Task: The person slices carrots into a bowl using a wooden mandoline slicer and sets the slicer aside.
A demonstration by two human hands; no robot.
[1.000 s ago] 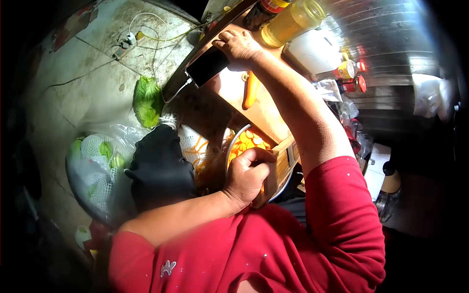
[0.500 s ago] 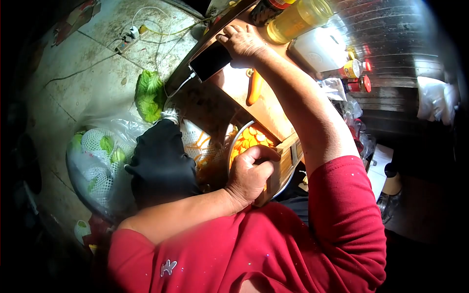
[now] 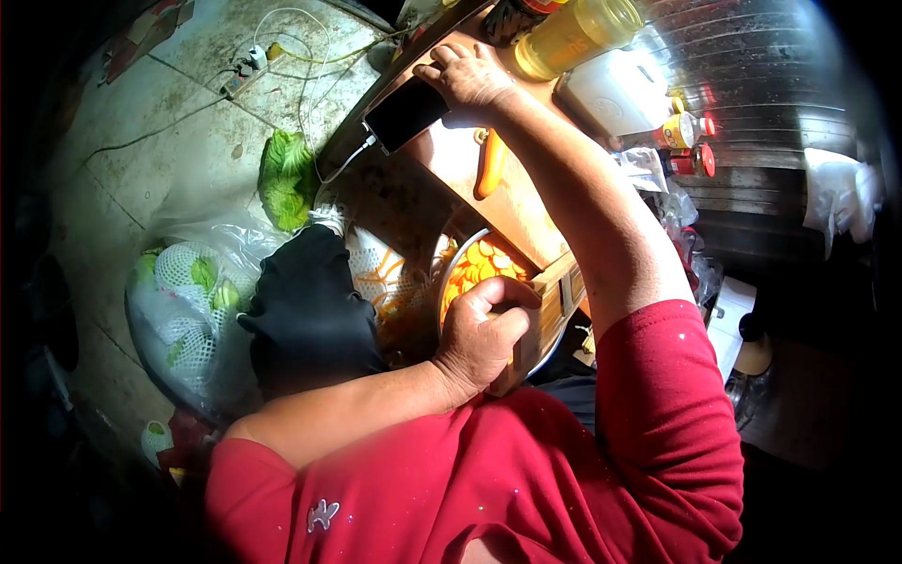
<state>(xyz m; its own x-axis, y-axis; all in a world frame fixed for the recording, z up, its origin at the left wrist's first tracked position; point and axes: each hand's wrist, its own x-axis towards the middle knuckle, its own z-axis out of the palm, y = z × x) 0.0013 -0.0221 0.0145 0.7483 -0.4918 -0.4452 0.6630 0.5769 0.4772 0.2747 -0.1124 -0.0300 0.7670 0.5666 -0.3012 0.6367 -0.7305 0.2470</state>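
Note:
My left hand (image 3: 481, 336) is closed around the near edge of a wooden slicer (image 3: 542, 324), which stands tilted over a metal basin (image 3: 561, 343). Orange carrot slices (image 3: 484, 263) lie in the basin, partly hidden by the slicer and my hand. Higher up, my right hand (image 3: 467, 80) rests with fingers apart on the wooden tabletop, at the far end of a dark-screened phone (image 3: 406, 115). Whether the fingertips touch the phone cannot be made out. A whole carrot (image 3: 490, 164) lies on the wood below my right forearm.
A yellowish plastic jar (image 3: 578, 38), a white jug (image 3: 615, 94) and several bottles stand along the metal wall. A white charging cable (image 3: 348, 162) runs from the phone towards the floor. Cabbage leaves (image 3: 287, 179) and a plastic bag of netted vegetables (image 3: 193, 310) lie at left.
Both hands stay nearly where they were. The view has shifted very slightly; the slicer, phone and carrot show no clear movement.

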